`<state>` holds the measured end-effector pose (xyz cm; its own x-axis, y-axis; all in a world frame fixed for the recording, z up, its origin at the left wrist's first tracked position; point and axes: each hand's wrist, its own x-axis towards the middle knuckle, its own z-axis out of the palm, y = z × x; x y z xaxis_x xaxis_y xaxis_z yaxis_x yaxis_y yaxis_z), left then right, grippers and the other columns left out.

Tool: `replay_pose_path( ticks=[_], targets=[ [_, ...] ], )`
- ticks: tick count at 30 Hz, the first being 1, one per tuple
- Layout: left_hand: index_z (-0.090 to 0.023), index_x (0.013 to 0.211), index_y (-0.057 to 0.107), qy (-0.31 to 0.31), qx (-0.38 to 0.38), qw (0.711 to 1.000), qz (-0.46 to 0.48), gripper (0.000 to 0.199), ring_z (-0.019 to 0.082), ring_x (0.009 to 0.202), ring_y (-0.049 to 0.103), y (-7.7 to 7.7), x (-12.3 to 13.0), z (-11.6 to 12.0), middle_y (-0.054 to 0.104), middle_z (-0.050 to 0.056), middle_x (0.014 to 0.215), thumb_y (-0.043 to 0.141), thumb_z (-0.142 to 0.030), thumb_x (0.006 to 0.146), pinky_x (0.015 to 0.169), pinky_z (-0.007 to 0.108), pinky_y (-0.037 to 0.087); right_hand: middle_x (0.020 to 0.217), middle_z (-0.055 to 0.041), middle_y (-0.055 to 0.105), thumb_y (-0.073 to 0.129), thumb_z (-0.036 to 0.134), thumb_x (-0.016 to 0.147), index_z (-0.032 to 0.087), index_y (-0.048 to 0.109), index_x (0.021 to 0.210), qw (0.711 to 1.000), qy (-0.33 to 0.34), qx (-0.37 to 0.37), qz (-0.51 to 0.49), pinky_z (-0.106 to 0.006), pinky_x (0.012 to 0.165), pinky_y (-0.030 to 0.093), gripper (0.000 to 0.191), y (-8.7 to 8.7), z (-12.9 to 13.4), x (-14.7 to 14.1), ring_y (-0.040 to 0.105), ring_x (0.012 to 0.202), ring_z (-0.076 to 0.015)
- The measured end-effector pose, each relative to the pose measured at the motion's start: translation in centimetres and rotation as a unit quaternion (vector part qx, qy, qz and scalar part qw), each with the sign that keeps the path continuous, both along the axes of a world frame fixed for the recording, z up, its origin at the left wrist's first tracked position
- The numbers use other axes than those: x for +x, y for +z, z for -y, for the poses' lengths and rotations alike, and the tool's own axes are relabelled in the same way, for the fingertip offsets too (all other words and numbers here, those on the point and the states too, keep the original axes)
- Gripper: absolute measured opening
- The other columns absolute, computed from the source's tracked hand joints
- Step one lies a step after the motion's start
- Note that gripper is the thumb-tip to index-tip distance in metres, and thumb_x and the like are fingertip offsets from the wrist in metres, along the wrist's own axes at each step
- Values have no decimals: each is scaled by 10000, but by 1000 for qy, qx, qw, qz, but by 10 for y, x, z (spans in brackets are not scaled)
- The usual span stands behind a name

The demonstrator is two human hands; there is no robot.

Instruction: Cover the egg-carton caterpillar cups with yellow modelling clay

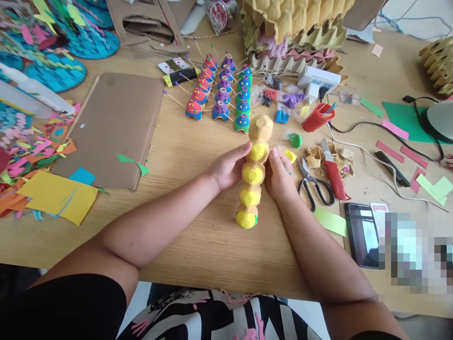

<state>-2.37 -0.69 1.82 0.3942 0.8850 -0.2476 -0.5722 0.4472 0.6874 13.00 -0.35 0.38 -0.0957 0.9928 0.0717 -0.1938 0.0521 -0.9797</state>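
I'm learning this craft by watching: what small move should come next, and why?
Probably press some of the yellow lump onto the far end bump of the carton strip: that bump looks bare, while the other four carry yellow, and the lump lies beside the right hand.

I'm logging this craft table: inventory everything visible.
Egg-carton strip: one, tan-yellow, centre
Decorated carton rows: three, multicoloured, back centre
Egg trays: several, mostly yellow, back
Cardboard sheet: one, brown, left
Scissors: one, black, right
Utility knife: one, red, right
Cup: one, red, right
Smartphone: one, black, front right
Power strip: one, white, right
Plastic packets: several, multicoloured, centre right
Paper scraps: many, multicoloured, both sides
Bottles: two, white, left
Discs: several, blue, back left
Left hand: one, bare, holding strip
Right hand: one, bare, holding strip
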Motion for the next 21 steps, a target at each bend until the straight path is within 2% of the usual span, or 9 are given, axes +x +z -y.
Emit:
replay_pose_path(
  ticks=[3,6,10,16,21],
  targets=[
    [-252,932,796,-2,-7,1000,5,473,370,1051,803,0,2,-2,820,105,850,857,-695,777,866,465,622,726,44,619,839,735,770,262,571,806,998,24,-39,-49,-307,616,536,545,7,4,-1,605,670,-150],
    [-226,956,786,-4,-18,999,27,453,334,1063,807,0,4,-2,825,98,886,841,-658,831,910,434,626,763,35,672,906,674,713,264,583,810,993,25,-77,-82,-313,635,550,531,16,7,-3,635,698,-160],
    [-196,974,776,-15,-16,998,59,407,309,1072,807,-1,5,-3,831,91,928,828,-588,879,968,412,622,771,34,683,893,612,764,272,616,838,990,11,-115,-86,-308,644,542,445,24,12,-4,639,700,-157],
    [-219,931,780,-24,3,998,60,372,322,1048,803,-5,4,-3,816,69,863,832,-583,873,936,436,629,741,48,674,924,563,748,270,619,823,984,24,-128,-125,-300,610,531,429,23,13,-2,629,664,-144],
    [-216,939,785,-22,26,998,44,390,301,1031,796,-5,4,-3,821,70,906,880,-576,823,911,402,622,739,36,671,905,586,760,274,607,825,982,29,-134,-127,-328,654,569,437,21,11,0,713,793,-191]
  ],
)
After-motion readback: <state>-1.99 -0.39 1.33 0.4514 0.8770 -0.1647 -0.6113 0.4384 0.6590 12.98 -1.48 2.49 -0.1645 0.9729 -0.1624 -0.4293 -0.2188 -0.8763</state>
